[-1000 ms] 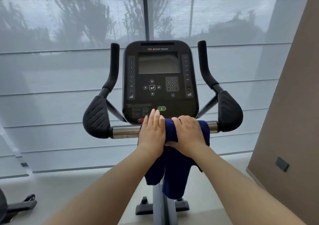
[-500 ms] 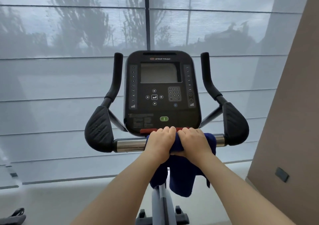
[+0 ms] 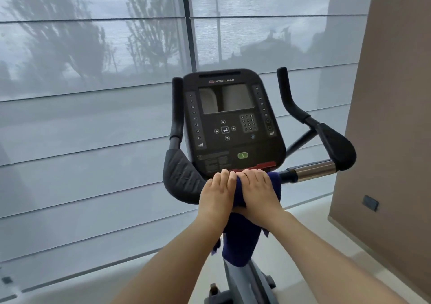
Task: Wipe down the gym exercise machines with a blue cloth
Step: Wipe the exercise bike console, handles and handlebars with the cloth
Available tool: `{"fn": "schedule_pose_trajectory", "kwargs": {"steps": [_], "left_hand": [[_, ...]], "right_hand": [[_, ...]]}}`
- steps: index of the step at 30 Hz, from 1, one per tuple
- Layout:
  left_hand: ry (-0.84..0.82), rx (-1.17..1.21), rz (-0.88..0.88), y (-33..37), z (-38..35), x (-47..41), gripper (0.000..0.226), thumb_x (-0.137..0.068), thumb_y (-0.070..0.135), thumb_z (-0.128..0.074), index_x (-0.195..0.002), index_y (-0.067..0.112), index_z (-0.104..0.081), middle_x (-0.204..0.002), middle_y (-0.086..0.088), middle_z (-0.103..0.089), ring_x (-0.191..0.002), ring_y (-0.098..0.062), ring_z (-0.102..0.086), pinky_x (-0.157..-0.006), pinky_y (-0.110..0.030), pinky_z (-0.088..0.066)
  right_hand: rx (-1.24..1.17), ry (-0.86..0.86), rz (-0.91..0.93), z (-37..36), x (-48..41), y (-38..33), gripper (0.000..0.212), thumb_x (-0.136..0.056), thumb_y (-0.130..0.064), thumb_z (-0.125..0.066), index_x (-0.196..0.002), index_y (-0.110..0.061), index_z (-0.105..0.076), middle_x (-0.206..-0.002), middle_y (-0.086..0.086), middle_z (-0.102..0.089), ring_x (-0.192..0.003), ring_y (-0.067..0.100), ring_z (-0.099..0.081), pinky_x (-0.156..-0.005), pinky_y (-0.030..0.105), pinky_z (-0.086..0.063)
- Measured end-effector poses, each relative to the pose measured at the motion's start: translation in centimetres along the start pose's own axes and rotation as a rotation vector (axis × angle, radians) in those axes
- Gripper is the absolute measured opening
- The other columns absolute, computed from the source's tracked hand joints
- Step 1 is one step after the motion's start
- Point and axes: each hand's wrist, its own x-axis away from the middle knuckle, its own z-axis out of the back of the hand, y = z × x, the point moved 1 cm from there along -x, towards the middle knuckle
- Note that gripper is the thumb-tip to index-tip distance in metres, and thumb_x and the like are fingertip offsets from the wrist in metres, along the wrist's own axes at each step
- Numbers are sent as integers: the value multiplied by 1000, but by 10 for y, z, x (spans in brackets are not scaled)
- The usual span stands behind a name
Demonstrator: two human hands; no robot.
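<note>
Reaching in from the bottom of the view, two bare forearms meet at the exercise bike's crossbar (image 3: 312,170). The left hand (image 3: 215,197) and the right hand (image 3: 256,192) sit side by side and touching, with their fingers curled over the top of the bar and the blue cloth (image 3: 240,240) gripped beneath them. The cloth is draped over the bar just below the console, and its loose end hangs down in front of the grey post (image 3: 242,280). Holding it with both hands likely lets the person press the fabric all round the tube and slide it sideways, so one pass can clean top and underside together. The hanging tail suggests only a folded part is doing the work.

The hands are close to the left elbow pad (image 3: 180,175). To the right a bare chrome stretch of bar runs to the right elbow pad (image 3: 338,147). Just behind the knuckles rises the console (image 3: 233,121), dark-screened, flanked by two upright grips.

No bucket, bottle or bin shows anywhere, so nothing can be said of any cleaning fluid.

Farther back hangs a translucent window blind (image 3: 93,117), with trees dim through it, and a brown wall (image 3: 396,93) carries a dark socket (image 3: 370,203).
</note>
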Motion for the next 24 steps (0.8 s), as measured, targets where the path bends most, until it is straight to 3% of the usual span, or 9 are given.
{"fn": "schedule_pose_trajectory", "kwargs": {"steps": [9,13,17,24], "left_hand": [[43,107,13,-3,-2,-2,48,-92,17,-43,-133,8,-20,-129,-8,-36,-114,-22,-40,-99,-31,-34],[44,174,52,3,0,-13,38,-91,13,-44,-126,8,-30,-120,-8,-45,-107,-22,-46,-90,-30,-37],[-56,201,83,1,1,-28,43,-80,8,-61,-115,10,-37,-113,-7,-50,-102,-24,-52,-69,-30,-39],[-102,247,81,-4,2,-34,46,-72,18,-69,-107,15,-38,-103,-3,-56,-88,-26,-59,-60,-32,-35]], "right_hand": [[-21,27,-27,-5,-2,-2,58,-74,-55,-63,-120,-24,-44,-119,-2,-55,-110,18,-49,-105,34,-30],[-61,10,26,3,-15,14,51,-67,-61,-64,-103,-27,-51,-98,-6,-62,-90,15,-57,-90,32,-43],[-42,-100,134,10,-32,29,54,-61,-69,-61,-94,-28,-54,-87,-9,-67,-76,14,-63,-71,30,-54],[-4,136,261,-4,-28,38,47,-67,-63,-64,-84,-20,-62,-72,-4,-68,-61,16,-63,-56,29,-53]]}}
